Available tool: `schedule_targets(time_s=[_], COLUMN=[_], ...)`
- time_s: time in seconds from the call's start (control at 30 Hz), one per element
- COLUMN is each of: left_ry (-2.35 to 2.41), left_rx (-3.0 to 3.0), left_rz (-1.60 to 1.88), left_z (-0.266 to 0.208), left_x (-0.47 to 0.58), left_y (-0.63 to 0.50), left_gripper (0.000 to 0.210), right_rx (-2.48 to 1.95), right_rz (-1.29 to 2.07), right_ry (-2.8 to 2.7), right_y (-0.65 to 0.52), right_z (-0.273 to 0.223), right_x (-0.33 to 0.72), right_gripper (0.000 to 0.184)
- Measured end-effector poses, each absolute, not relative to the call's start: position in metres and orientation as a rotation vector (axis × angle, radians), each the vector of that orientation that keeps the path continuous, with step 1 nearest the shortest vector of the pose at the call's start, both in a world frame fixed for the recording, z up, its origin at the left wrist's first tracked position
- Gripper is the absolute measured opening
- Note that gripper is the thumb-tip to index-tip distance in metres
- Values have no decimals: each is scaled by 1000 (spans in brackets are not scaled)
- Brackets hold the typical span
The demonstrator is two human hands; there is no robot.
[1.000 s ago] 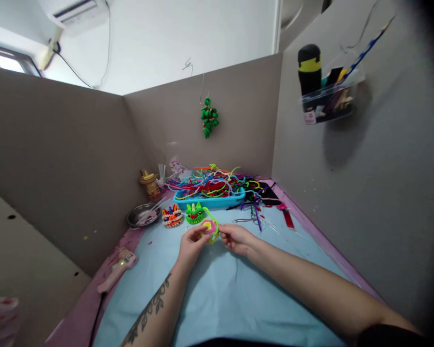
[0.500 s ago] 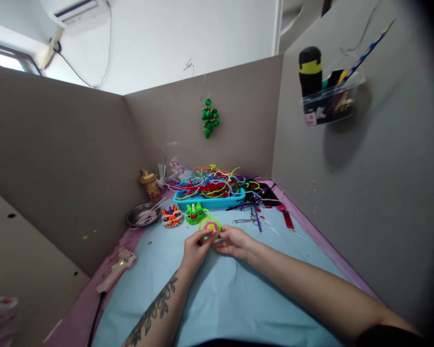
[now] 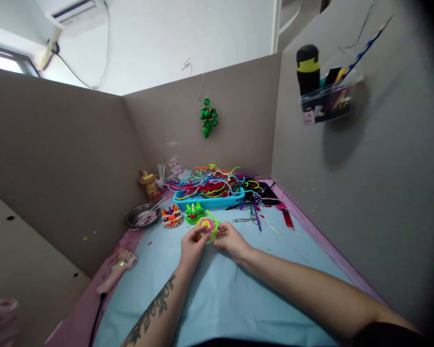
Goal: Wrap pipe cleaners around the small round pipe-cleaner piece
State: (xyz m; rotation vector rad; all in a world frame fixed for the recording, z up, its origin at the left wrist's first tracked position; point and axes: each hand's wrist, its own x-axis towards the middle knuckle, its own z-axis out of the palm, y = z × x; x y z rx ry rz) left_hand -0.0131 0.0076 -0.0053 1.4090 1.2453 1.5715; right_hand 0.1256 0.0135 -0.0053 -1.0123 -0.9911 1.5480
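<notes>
My left hand [image 3: 194, 243] pinches a small round coil of pipe cleaners [image 3: 207, 224], yellow in the middle, then pink, with yellow-green around the outside. At the coil's right side, my right hand [image 3: 232, 242] has its fingers curled and pressed on the yellow-green pipe cleaner. A loose yellow-green end curves up at the top. Just behind the coil sits a green pipe-cleaner animal head [image 3: 195, 213], and left of it an orange and cream one [image 3: 171, 216]. The right fingertips are partly hidden.
A blue tray [image 3: 210, 202] heaped with colourful pipe cleaners stands at the back. Scissors [image 3: 248, 220] lie to the right. On the left are a metal bowl [image 3: 143, 216] and a pink glue gun [image 3: 116, 273] with a cord. Grey partitions [image 3: 210, 96] enclose the table.
The coil has tilted and shifted slightly left with my left hand, showing more of its face. My right hand has turned a little, its fingers more curled at the outer strand.
</notes>
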Motion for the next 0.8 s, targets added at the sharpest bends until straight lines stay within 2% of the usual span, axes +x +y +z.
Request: schedule_targets(time_s=[0.13,0.2,0.3,0.4,0.5,0.63,0.8], left_ry=[1227,1212,1154,1092,1072,1031,1033], left_rx=[1263,1220,1150,1028,918,874,835], left_rz=[1632,1641,1657,1665,1654,1655,1634], left_z=[-10,-10,-8,-4,-3,-5,-7], left_x=[-18,-19,-18,-19,-21,-24,-25], left_y=[14,15,16,17,18,21,22], left_gripper=[34,35,37,44,49,50,53], right_rx=[-949,-902,-802,-571,-320,-236,-724], right_rz=[1648,1556,1139,633,333,450,624], right_ry=[-1101,-1277,-1727,-2226,-2531,-2395,-1964], right_y=[13,12,10,5,1,2,11], right_z=[-10,-12,-10,-7,-3,4,6], right_x=[125,125,129,134,138,139,142], right_gripper=[33,27,21,31,34,18,15])
